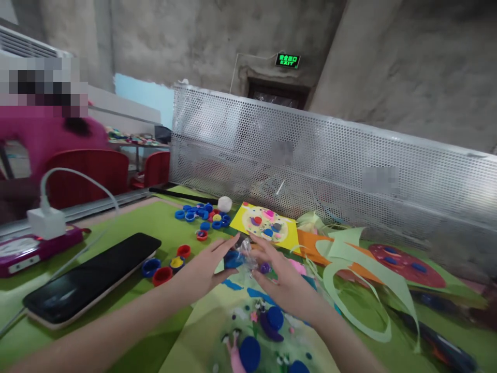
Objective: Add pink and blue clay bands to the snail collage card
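Note:
My left hand (213,261) and my right hand (277,267) come together over the table, with fingers curled round a crinkled clear plastic bag (245,251). Something blue (234,259) shows by my left fingers; whether it is inside the bag I cannot tell. A small purple piece (264,268) is beside my right fingers. Below my hands lies a craft picture (205,331) with clay snails, whose shells are blue bottle caps (249,354). Just beyond my fingertips is a yellow card (289,228) with a round, colourful clay design.
Loose blue caps (189,216) and red caps (162,276) lie to the left. A phone (93,277) sits near a purple power strip (42,252) with a white charger. Pale green paper strips (349,300) and a dark tool (438,342) are right. A perforated metal screen (330,160) stands behind; a seated person is far left.

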Available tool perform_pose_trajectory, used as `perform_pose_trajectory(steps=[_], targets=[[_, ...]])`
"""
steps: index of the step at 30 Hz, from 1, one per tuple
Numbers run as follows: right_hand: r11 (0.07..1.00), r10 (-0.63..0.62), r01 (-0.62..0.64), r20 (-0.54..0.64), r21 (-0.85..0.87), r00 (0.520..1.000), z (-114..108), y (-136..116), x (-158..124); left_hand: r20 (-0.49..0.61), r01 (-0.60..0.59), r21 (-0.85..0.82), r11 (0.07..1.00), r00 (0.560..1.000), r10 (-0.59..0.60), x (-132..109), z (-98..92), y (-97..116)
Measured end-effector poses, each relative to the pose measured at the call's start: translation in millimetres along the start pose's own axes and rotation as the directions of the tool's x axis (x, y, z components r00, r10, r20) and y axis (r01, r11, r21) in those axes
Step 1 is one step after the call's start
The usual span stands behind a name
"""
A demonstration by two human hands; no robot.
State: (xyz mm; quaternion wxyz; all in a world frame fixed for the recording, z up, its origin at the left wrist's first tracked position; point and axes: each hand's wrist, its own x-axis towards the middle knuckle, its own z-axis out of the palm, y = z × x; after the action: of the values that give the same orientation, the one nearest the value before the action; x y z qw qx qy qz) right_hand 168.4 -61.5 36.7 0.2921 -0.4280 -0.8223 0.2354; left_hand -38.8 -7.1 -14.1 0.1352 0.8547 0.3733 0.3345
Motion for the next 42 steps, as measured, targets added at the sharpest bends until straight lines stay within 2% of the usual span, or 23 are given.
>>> perform_pose_trajectory(steps=[6,9,14,19,22,27,36,39,42], targets=[[0.995,0.011,-0.014,-0.030,-0.104,1.000,3,-3,0,-0.011,0.062,-0.031,0.998,0.998,-0.062,0,0.3,2],[0.993,0.032,-0.033,-0.011,-0.116,0.999,6,-3,-1,-0.036,0.055,-0.017,0.998,0.998,-0.056,1,-3.3,3],[0.986,-0.006,-0.005,-0.064,-0.168,0.998,3,2,-2,-0.016,0.034,-0.036,0.999,0.999,-0.035,2,-8.2,8],[0.991,0.005,0.002,0.055,-0.135,0.998,-2,4,-2,0.078,0.086,-0.095,0.992,0.994,-0.079,3,-10.3,15],[0.989,0.029,-0.017,0.078,-0.148,0.997,-3,4,-2,0.119,0.116,-0.178,0.977,0.988,-0.096,4,-11.5,16],[0.995,-0.006,0.018,0.125,-0.094,0.992,-2,3,-2,0.192,0.172,-0.325,0.930,0.975,-0.113,6,-10.0,14],[0.998,-0.019,0.028,0.135,-0.063,0.991,7,6,2,0.275,0.214,-0.485,0.848,0.958,-0.084,7,-8.2,10],[0.998,-0.026,0.033,0.149,-0.045,0.989,9,4,1,0.328,0.225,-0.546,0.807,0.944,-0.041,9,-9.7,10],[1.000,-0.019,0.016,0.175,0.018,0.984,9,-1,-2,0.347,0.186,-0.539,0.821,0.938,0.015,10,-11.4,11]])
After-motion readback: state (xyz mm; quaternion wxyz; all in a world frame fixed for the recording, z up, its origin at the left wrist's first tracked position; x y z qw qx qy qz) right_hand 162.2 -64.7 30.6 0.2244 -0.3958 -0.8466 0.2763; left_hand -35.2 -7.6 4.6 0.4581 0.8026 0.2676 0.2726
